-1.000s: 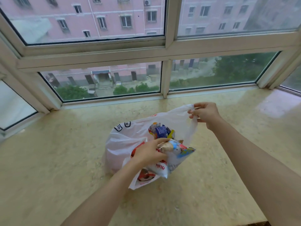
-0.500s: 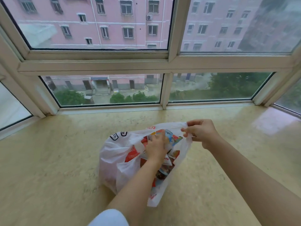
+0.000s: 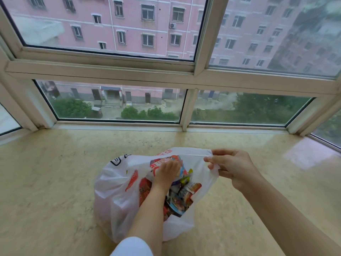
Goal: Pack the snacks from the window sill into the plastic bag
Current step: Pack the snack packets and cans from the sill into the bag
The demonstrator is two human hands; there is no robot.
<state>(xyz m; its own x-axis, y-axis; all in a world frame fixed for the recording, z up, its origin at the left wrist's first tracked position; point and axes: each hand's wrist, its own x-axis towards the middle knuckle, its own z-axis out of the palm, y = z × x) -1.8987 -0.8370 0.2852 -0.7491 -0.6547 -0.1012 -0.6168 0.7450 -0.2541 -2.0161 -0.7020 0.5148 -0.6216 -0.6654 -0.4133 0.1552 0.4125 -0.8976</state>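
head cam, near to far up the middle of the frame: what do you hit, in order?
White sleeve → plastic bag → left hand among the snacks → bare window sill → white window frame → pink building outside.

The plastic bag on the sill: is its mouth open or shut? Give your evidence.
Open. The right hand holds the plastic bag by its rim, the left hand reaches inside, and snack packets show through the mouth.

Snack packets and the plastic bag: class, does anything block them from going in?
Nothing visible does. The right hand holds the plastic bag open by its rim, and the left hand is already inside among the snack packets.
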